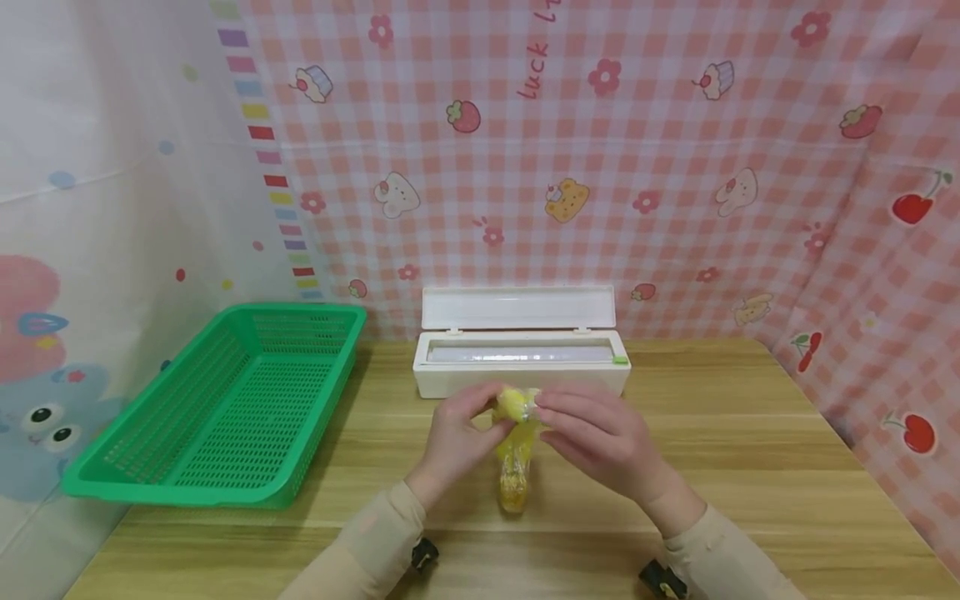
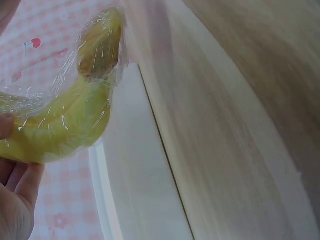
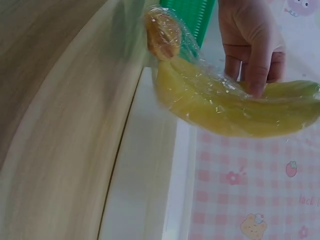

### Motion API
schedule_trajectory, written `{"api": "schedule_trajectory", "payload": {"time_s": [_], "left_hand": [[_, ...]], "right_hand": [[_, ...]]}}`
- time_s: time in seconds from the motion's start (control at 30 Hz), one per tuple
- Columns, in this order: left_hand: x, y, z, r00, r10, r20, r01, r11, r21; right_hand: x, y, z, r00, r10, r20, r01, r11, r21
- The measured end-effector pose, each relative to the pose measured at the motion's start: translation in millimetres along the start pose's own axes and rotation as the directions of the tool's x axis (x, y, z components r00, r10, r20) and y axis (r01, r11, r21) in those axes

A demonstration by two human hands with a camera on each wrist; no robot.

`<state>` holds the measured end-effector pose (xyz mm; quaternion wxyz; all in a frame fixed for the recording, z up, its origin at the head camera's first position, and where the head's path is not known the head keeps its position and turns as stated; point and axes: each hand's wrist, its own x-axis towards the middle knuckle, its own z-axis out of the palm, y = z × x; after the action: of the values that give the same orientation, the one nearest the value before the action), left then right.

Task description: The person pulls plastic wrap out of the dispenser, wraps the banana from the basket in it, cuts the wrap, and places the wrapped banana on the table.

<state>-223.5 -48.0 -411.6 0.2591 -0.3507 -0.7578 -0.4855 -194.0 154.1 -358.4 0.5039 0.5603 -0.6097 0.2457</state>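
Observation:
A bunch of bananas wrapped in clear cling film is held upright above the table, its brown stem end pointing down. My left hand grips the upper part from the side; in the right wrist view the left thumb presses into the film-covered bananas. My right hand is at the upper end, its fingertips touching the wrapped fruit from the right. Whether they pinch the film is hidden. A white cling film box with its lid raised stands just behind both hands.
A green plastic basket stands at the left of the wooden table. A checkered cloth hangs close behind the table, and more cloth closes off both sides. The raised box lid leans near the back cloth.

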Motion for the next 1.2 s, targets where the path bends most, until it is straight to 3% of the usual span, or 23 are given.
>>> {"api": "schedule_trajectory", "payload": {"time_s": [0.07,0.17,0.5,0.77,1.0,1.2], "left_hand": [[0.2,-0.2,0.6,1.0,0.014,-0.006,-0.014,1.0,-0.007],[0.0,-0.9,1.9,0.999,0.039,-0.014,-0.04,0.999,-0.023],[-0.8,0.5,1.6,0.998,0.055,-0.018,-0.055,0.998,0.017],[-3.2,-2.4,0.1,0.99,0.137,-0.026,-0.135,0.989,0.057],[-3.0,-1.8,0.2,0.981,0.191,-0.02,-0.19,0.98,0.065],[-3.9,3.3,-0.1,0.987,0.155,-0.029,-0.157,0.984,-0.086]], "right_hand": [[6.8,-2.5,-0.9,0.998,-0.059,0.012,0.059,0.998,-0.019],[11.7,-5.4,-1.2,0.996,-0.075,0.052,0.076,0.997,-0.024],[-0.5,-3.3,5.0,0.997,0.025,0.076,-0.025,1.0,0.007],[-17.0,1.8,11.5,0.989,0.123,0.086,-0.129,0.989,0.07],[-29.4,3.4,13.0,0.948,0.282,0.149,-0.303,0.942,0.147],[-36.4,5.9,10.4,0.897,0.39,0.208,-0.421,0.897,0.134]]}}
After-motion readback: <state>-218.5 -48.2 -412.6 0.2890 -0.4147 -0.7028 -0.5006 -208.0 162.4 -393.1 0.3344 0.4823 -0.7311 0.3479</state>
